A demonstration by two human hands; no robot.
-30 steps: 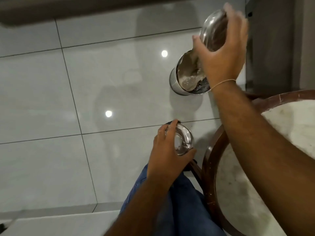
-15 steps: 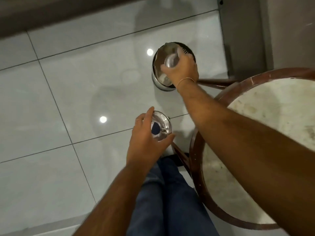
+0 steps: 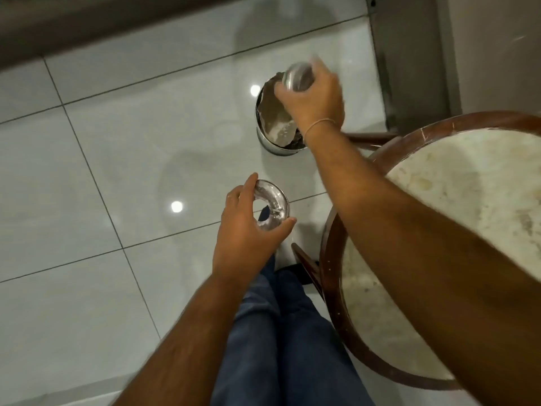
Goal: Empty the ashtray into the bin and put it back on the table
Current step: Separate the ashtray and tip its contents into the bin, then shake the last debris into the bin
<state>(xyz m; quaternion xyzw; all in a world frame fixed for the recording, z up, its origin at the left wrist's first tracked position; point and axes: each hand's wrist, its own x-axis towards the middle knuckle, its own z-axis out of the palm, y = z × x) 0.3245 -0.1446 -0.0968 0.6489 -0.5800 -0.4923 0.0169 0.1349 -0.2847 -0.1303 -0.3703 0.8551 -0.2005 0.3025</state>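
Glossy pale grey floor tiles (image 3: 96, 177) are filling the left of the view, bare and open right up to the dark strip along the far wall.

My left hand (image 3: 244, 230) is pinching a shiny ring-shaped metal ashtray lid (image 3: 272, 205) by its rim, thumb on the near edge, fingers on the far edge. The ring is tilting toward me, its centre hole showing the floor behind it. It is hanging in free air above my blue jeans (image 3: 281, 341), well apart from everything else.

My right hand (image 3: 314, 99) is closing around the polished round steel ashtray bowl (image 3: 297, 79), which is blurred. It is tipping on its side over the small cylindrical steel bin (image 3: 268, 136) on the floor; I cannot tell exactly where the mouth is pointing. Grey ash and pale debris are lying inside the bin.

At the right, the round table with a dark wooden rim and mottled cream stone top (image 3: 468, 183) is standing near the bin, its surface open beyond my forearm.
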